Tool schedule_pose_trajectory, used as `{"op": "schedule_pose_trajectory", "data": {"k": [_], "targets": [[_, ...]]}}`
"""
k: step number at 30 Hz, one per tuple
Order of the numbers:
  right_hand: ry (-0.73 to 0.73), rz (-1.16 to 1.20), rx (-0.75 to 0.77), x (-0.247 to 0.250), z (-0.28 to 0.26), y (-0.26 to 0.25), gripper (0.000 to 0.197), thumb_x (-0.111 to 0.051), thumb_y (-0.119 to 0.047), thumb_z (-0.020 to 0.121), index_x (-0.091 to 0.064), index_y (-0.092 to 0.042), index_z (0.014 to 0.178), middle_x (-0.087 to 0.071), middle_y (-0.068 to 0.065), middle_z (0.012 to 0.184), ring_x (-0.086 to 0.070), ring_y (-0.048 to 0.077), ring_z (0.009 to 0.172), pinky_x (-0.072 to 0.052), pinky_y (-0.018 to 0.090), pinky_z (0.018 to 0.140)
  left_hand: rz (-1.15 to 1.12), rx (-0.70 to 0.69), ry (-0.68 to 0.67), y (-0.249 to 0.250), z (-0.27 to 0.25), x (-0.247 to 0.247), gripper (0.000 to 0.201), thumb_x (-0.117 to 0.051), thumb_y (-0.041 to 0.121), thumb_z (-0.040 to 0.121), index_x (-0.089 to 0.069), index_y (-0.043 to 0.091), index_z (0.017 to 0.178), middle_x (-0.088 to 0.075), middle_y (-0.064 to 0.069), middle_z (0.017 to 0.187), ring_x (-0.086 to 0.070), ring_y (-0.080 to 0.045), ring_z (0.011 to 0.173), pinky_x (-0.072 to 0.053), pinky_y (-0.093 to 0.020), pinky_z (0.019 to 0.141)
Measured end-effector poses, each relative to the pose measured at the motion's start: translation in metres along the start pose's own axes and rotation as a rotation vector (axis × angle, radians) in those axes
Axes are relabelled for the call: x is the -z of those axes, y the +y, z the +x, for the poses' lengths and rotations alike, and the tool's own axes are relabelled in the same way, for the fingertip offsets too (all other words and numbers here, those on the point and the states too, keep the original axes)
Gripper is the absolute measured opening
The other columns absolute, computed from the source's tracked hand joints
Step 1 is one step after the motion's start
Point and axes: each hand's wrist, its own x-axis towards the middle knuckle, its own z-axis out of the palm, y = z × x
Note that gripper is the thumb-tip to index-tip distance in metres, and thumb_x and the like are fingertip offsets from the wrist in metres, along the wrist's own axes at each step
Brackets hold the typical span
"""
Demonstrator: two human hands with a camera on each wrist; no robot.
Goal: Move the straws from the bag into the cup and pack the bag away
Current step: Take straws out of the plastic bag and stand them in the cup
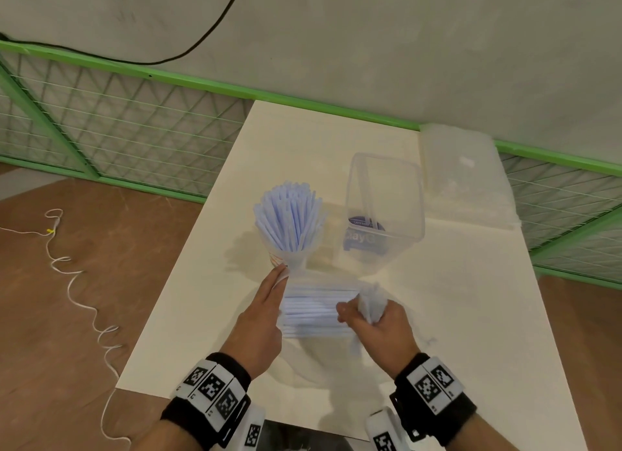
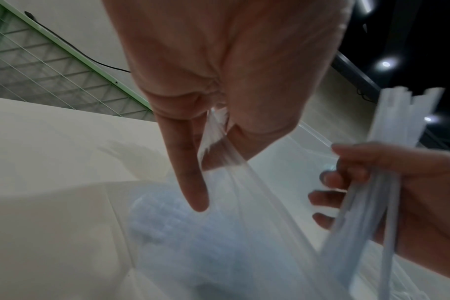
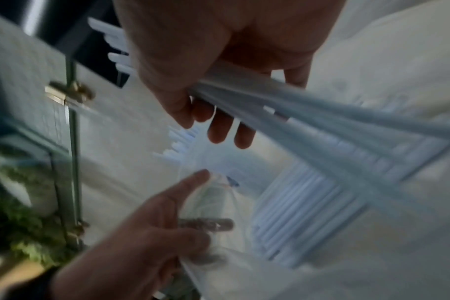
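Note:
A paper cup (image 1: 278,257) packed with pale blue-white straws (image 1: 290,215) stands on the white table (image 1: 454,316). In front of it lies a clear plastic bag (image 1: 313,311) with more straws inside. My left hand (image 1: 281,277) pinches the bag's left edge, and in the left wrist view the bag film (image 2: 213,138) is caught between thumb and fingers. My right hand (image 1: 358,311) grips a bundle of straws (image 1: 372,302) at the bag's right end. In the right wrist view this bundle (image 3: 283,105) runs through my fist above the straws in the bag (image 3: 295,213).
A tall clear container (image 1: 385,198) with a blue-labelled item at its bottom stands right of the cup. Its clear lid (image 1: 464,178) lies at the back right. A green mesh fence (image 1: 117,131) runs behind the table. A white cord (image 1: 77,282) lies on the floor left.

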Motion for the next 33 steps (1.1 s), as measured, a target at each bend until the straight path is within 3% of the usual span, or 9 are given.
{"op": "schedule_pose_trajectory", "data": {"k": [2, 5, 7, 13, 16, 22, 25, 28, 33], "targets": [[-0.010, 0.086, 0.027, -0.002, -0.003, -0.003, 0.045, -0.069, -0.041, 0.077, -0.062, 0.003, 0.070, -0.063, 0.023, 0.074, -0.061, 0.036, 0.072, -0.051, 0.042, 0.070, -0.001, 0.007, -0.003, 0.000, 0.001, 0.000, 0.095, -0.041, -0.020, 0.075, -0.017, 0.028, 0.153, -0.003, 0.024, 0.158, -0.047, -0.015, 0.128, -0.031, 0.007, 0.078], [-0.055, 0.082, 0.042, -0.004, -0.006, -0.008, 0.017, -0.072, -0.026, 0.083, -0.070, -0.016, 0.070, -0.071, 0.001, 0.080, -0.067, 0.014, 0.077, -0.052, 0.030, 0.074, 0.009, 0.006, -0.006, 0.000, 0.000, -0.001, 0.095, -0.042, -0.020, 0.076, -0.015, 0.028, 0.154, -0.001, 0.024, 0.158, -0.047, -0.015, 0.128, -0.030, 0.006, 0.080], [-0.063, 0.074, 0.041, -0.006, -0.008, -0.009, 0.015, -0.074, -0.016, 0.086, -0.071, -0.020, 0.072, -0.071, -0.005, 0.081, -0.068, 0.009, 0.078, -0.052, 0.022, 0.075, 0.007, 0.002, -0.005, 0.000, -0.001, -0.001, 0.096, -0.043, -0.020, 0.075, -0.015, 0.029, 0.153, -0.001, 0.025, 0.158, -0.047, -0.014, 0.128, -0.031, 0.003, 0.083], [0.030, 0.111, 0.024, -0.012, -0.010, -0.015, 0.019, -0.075, -0.019, 0.085, -0.066, -0.011, 0.071, -0.069, -0.004, 0.076, -0.067, 0.008, 0.070, -0.046, 0.012, 0.067, -0.013, 0.010, 0.005, 0.001, -0.002, 0.000, 0.095, -0.042, -0.019, 0.077, -0.016, 0.031, 0.153, -0.003, 0.026, 0.158, -0.047, -0.012, 0.126, -0.033, 0.001, 0.084], [0.005, 0.067, -0.006, -0.009, -0.013, -0.012, 0.016, -0.076, -0.018, 0.083, -0.063, -0.009, 0.082, -0.071, 0.000, 0.073, -0.068, 0.008, 0.070, -0.050, 0.015, 0.066, -0.015, 0.006, 0.009, 0.001, -0.003, -0.001, 0.096, -0.043, -0.019, 0.075, -0.017, 0.031, 0.153, -0.004, 0.026, 0.158, -0.047, -0.012, 0.126, -0.034, -0.001, 0.085], [-0.066, -0.112, 0.035, -0.001, -0.013, 0.000, 0.021, -0.071, -0.017, 0.077, -0.056, -0.012, 0.062, -0.056, -0.008, 0.057, -0.054, 0.005, 0.053, -0.046, 0.021, 0.056, -0.006, 0.011, 0.005, 0.002, -0.002, 0.000, 0.096, -0.043, -0.019, 0.075, -0.015, 0.030, 0.154, -0.001, 0.025, 0.158, -0.046, -0.013, 0.129, -0.035, -0.004, 0.086], [-0.061, -0.119, 0.078, 0.002, -0.012, -0.008, 0.017, -0.066, -0.015, 0.074, -0.060, -0.021, 0.059, -0.060, -0.008, 0.061, -0.058, 0.008, 0.057, -0.050, 0.022, 0.059, -0.006, 0.020, 0.002, 0.003, -0.002, 0.001, 0.095, -0.043, -0.018, 0.076, -0.015, 0.030, 0.154, -0.001, 0.025, 0.158, -0.047, -0.013, 0.128, -0.033, -0.002, 0.084], [-0.141, -0.208, 0.089, 0.002, -0.011, -0.010, 0.017, -0.064, -0.017, 0.077, -0.060, -0.014, 0.060, -0.059, 0.001, 0.065, -0.060, 0.019, 0.064, -0.053, 0.035, 0.065, -0.014, 0.025, -0.002, 0.003, -0.003, 0.001, 0.096, -0.043, -0.018, 0.077, -0.014, 0.031, 0.154, 0.000, 0.028, 0.157, -0.046, -0.013, 0.128, -0.035, -0.005, 0.087], [-0.152, -0.141, 0.049, 0.001, -0.011, -0.004, 0.004, -0.077, -0.020, 0.077, -0.073, -0.019, 0.076, -0.069, -0.005, 0.077, -0.062, 0.003, 0.069, -0.047, 0.010, 0.063, -0.034, 0.024, -0.006, 0.000, -0.002, 0.001, 0.096, -0.043, -0.018, 0.076, -0.016, 0.033, 0.153, 0.000, 0.029, 0.157, -0.048, -0.013, 0.127, -0.033, -0.001, 0.085]]}}
